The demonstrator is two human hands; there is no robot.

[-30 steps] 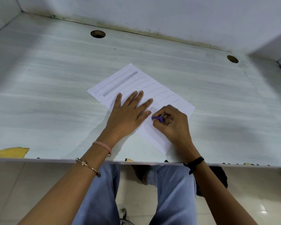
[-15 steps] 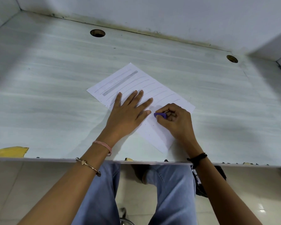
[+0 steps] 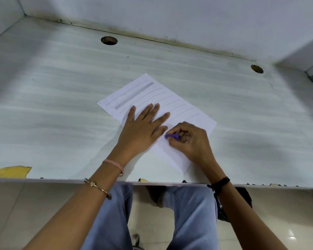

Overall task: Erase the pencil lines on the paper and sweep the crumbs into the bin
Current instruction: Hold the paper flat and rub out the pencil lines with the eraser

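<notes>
The left hand (image 3: 141,130) is lying flat on the paper (image 3: 188,112), its fingers (image 3: 148,112) straight and spread wide, pressing the sheet onto the surface (image 3: 61,105). The white paper is sitting diagonally near the front edge, showing one grey shaded bar (image 3: 134,95) and thin pencil lines (image 3: 170,102) across its far half. The right hand (image 3: 192,143) is pinching a purple eraser (image 3: 172,136) against the sheet, just beside the left fingertips.

Pale streaked stone counter (image 3: 58,109) set against a white wall (image 3: 170,13).
One round hole (image 3: 109,40) and another (image 3: 257,69) lie near its far edge; a yellow chipped patch (image 3: 11,171) marks the near-left edge, with glossy beige floor tiles (image 3: 13,213) below.
</notes>
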